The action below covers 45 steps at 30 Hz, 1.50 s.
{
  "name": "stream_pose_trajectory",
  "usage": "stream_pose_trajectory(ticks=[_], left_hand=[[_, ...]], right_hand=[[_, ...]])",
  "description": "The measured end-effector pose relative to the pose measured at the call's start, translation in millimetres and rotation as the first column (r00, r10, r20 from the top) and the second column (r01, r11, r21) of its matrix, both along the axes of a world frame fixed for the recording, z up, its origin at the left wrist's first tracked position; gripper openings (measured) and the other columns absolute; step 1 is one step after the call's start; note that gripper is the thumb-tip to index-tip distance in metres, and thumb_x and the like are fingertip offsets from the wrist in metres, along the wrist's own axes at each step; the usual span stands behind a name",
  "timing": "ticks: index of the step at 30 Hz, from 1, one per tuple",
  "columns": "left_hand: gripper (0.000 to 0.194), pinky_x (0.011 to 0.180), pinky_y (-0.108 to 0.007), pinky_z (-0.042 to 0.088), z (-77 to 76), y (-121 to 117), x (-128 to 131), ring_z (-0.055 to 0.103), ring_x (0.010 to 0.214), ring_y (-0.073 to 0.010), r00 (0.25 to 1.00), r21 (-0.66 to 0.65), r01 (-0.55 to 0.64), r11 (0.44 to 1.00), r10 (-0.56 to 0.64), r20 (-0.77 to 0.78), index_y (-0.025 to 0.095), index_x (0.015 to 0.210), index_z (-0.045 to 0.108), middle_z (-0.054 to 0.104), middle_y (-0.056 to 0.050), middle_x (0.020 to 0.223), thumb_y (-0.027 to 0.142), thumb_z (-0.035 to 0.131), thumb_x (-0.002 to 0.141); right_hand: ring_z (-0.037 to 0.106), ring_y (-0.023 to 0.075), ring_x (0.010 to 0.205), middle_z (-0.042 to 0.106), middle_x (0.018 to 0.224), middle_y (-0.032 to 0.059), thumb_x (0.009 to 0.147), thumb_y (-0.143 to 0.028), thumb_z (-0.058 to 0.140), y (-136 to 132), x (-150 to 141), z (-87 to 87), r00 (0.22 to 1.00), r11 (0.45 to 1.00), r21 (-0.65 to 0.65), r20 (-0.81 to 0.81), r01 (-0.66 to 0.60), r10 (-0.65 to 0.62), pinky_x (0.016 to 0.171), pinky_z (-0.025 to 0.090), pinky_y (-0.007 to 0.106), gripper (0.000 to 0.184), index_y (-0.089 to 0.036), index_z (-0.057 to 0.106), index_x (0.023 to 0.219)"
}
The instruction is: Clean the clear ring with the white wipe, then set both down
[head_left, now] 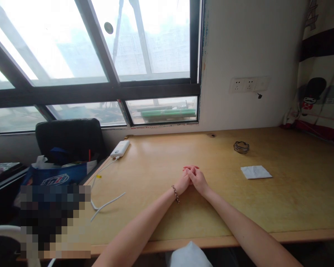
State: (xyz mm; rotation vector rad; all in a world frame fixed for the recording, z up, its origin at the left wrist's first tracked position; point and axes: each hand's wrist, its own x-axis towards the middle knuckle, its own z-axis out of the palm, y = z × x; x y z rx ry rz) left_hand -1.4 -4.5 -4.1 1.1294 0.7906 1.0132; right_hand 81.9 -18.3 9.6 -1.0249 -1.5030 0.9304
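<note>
My left hand point(184, 180) and my right hand point(198, 180) are clasped together over the middle of the wooden table point(217, 215). Their fingers are interlaced and closed, and no object shows between them. The palms are hidden. A beaded or chain-like bracelet point(175, 194) circles my left wrist. To the right of my hands lies a folded white tissue point(256, 172), apart from them. Farther back stands a dark, openwork ring-shaped thing point(241, 147), whose kind I cannot make out.
A white power bank point(120, 148) lies at the table's far left edge, with a white cable point(108, 203) trailing forward. Left of the table are a black chair point(71, 135) and a blue bag point(57, 174). Wall sockets point(249, 85) and a curtain point(323, 85) are behind.
</note>
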Motion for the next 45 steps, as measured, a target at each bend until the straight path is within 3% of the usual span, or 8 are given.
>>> stream_pose_trajectory(ticks=[45], left_hand=[[0.044,0.068,-0.026,0.042,1.5,-0.8,-1.8,0.051,0.075,-0.0146,0.999,-0.003,-0.015,1.000,0.015,-0.047,0.014,0.096,0.051,0.052,-0.004,0.077,0.050,0.045,0.072]], right_hand=[[0.058,0.0188,0.084,0.063,0.089,0.0072,0.078,-0.039,0.043,0.7,0.5,-2.6,1.000,1.000,-0.004,0.012,0.002,-0.002,0.076,0.045,0.030,0.034,-0.015,0.061,0.094]])
